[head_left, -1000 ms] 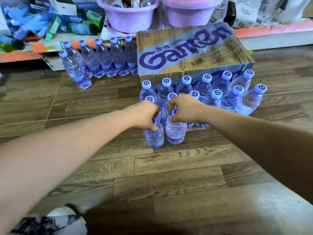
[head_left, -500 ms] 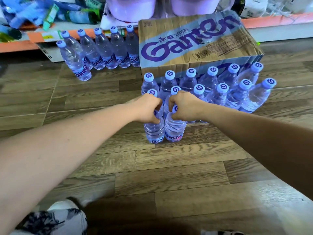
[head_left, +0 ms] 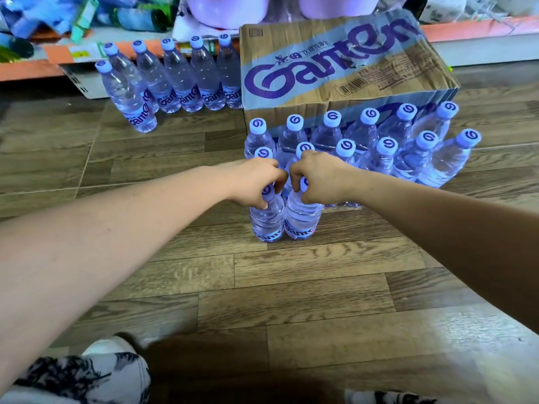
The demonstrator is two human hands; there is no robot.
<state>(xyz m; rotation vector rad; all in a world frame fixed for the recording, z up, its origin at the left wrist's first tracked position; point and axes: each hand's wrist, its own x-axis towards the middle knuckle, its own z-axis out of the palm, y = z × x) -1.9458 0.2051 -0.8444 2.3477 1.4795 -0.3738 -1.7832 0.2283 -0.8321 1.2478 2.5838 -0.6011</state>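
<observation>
My left hand (head_left: 256,182) grips one bottle (head_left: 267,220) by its neck, my right hand (head_left: 318,177) another (head_left: 302,218), both upright on the floor (head_left: 291,287).

Cardboard box (head_left: 335,71): "Ganten" in big purple letters on a pale blue band; small Chinese chars above it, can't read them; barcode below, digits illegible; back-left btls (head_left: 186,83): purple "Ganten" on labels; left btl (head_left: 267,223), gripped by my left hand (head_left: 254,182): "Gante" showing; right btl (head_left: 302,218), in my right hand (head_left: 318,178): approx. "ante"; caps (head_left: 295,120): purple swirl "G" logo.
</observation>
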